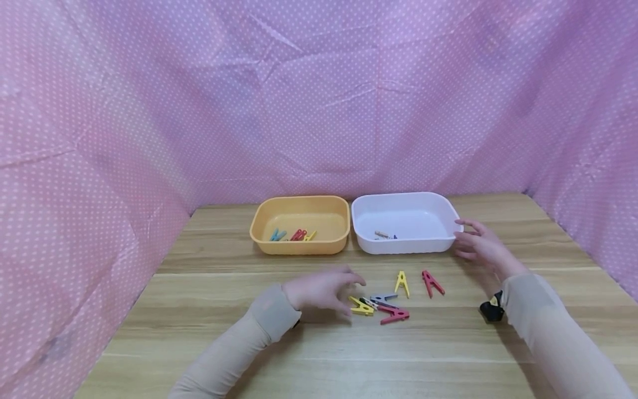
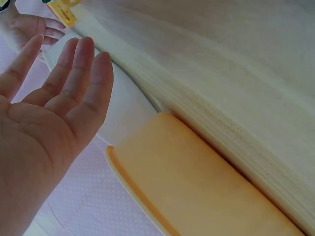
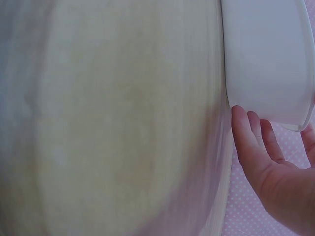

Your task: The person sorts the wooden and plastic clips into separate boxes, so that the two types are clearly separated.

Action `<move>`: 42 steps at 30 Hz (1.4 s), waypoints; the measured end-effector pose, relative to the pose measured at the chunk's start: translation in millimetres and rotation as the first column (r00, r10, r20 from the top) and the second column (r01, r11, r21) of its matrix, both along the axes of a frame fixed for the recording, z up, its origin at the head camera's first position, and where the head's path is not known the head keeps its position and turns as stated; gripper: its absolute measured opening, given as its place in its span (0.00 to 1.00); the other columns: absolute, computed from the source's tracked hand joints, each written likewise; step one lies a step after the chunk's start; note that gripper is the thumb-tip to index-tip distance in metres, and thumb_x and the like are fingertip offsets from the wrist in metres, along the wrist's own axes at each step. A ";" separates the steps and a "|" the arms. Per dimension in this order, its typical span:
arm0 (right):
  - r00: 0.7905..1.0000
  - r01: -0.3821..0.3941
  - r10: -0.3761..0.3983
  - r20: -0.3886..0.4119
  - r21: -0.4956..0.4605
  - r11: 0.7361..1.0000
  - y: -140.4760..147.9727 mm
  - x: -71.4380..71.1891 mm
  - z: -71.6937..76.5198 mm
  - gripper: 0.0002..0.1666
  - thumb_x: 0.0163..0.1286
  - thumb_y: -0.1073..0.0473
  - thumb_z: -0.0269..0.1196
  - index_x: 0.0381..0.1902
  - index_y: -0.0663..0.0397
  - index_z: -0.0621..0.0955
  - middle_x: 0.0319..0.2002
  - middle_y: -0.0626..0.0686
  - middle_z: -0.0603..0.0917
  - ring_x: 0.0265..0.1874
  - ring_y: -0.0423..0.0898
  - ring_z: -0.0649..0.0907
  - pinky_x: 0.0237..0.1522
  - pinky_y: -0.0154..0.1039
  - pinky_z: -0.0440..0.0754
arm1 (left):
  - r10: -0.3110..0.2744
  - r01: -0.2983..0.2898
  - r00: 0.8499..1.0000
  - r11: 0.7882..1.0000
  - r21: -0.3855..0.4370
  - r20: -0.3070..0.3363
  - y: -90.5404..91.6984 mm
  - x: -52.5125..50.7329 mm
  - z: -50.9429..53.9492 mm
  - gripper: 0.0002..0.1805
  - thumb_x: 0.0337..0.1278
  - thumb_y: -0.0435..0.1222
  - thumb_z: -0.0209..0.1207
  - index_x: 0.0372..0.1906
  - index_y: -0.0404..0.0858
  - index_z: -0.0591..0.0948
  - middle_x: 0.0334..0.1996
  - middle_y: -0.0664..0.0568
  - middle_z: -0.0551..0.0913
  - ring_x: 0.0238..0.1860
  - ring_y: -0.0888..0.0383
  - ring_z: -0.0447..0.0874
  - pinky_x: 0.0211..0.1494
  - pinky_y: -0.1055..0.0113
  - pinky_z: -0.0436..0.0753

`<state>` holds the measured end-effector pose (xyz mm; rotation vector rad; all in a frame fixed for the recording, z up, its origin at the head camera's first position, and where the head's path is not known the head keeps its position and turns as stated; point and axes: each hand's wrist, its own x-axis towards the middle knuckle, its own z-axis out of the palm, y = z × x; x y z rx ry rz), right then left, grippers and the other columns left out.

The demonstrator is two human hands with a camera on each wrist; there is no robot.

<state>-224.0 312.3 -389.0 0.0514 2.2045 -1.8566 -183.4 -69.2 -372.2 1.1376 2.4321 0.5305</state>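
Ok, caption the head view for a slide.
Left hand near clothespins on a wood-grain table; right hand at a white bin beside a yellow bin.

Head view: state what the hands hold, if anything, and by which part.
The right hand touches the white tub at its right end; whether it grips there cannot be told. The left hand holds nothing.

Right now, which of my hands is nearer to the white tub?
The right. Your right hand is at the right end of the white tub; your left hand is farther off, toward you and to the left, beside a yellow clothespin.
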 end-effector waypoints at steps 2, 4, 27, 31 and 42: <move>1.000 -0.003 0.002 0.004 0.014 1.000 -0.4 0.5 -0.1 0.36 0.74 0.53 0.51 0.71 0.61 0.50 0.66 0.75 0.51 0.39 0.30 0.79 0.50 0.37 0.81 | 0.012 -0.012 1.000 1.000 -0.015 0.018 0.9 1.2 -1.0 0.35 0.45 0.43 0.71 0.62 0.45 0.73 0.54 0.53 0.75 0.43 0.62 0.74 0.50 0.72 0.75; 1.000 -0.001 0.001 0.003 0.011 1.000 -0.1 0.8 -0.2 0.35 0.74 0.53 0.51 0.71 0.59 0.52 0.66 0.75 0.51 0.39 0.31 0.79 0.50 0.36 0.81 | 0.029 -0.028 0.999 0.999 -0.030 0.024 2.3 1.6 -2.0 0.35 0.44 0.43 0.71 0.61 0.45 0.73 0.53 0.53 0.75 0.43 0.63 0.74 0.50 0.73 0.75; 1.000 -0.019 0.019 -0.001 0.049 0.999 1.9 -2.6 1.3 0.38 0.74 0.53 0.49 0.71 0.64 0.47 0.64 0.75 0.53 0.39 0.31 0.80 0.49 0.37 0.81 | 0.057 -0.049 0.996 0.994 -0.102 0.074 17.2 -2.1 -2.9 0.19 0.45 0.40 0.71 0.45 0.45 0.80 0.37 0.61 0.77 0.37 0.66 0.73 0.45 0.75 0.75; 1.000 -0.021 0.021 0.006 0.042 0.999 1.8 -2.3 1.1 0.38 0.75 0.53 0.49 0.71 0.64 0.47 0.65 0.76 0.53 0.39 0.31 0.79 0.49 0.37 0.81 | 0.066 -0.058 0.994 0.994 -0.098 0.083 17.5 -2.7 -5.2 0.16 0.46 0.40 0.71 0.40 0.45 0.79 0.32 0.61 0.76 0.34 0.65 0.71 0.40 0.75 0.73; 1.000 -0.022 0.022 0.013 0.035 0.999 1.5 -1.6 2.4 0.39 0.75 0.53 0.48 0.73 0.63 0.44 0.67 0.76 0.48 0.39 0.29 0.78 0.50 0.37 0.80 | 0.066 -0.060 0.996 0.995 -0.084 0.059 16.9 -4.3 -9.3 0.13 0.45 0.40 0.71 0.31 0.45 0.76 0.27 0.60 0.73 0.30 0.65 0.69 0.35 0.75 0.70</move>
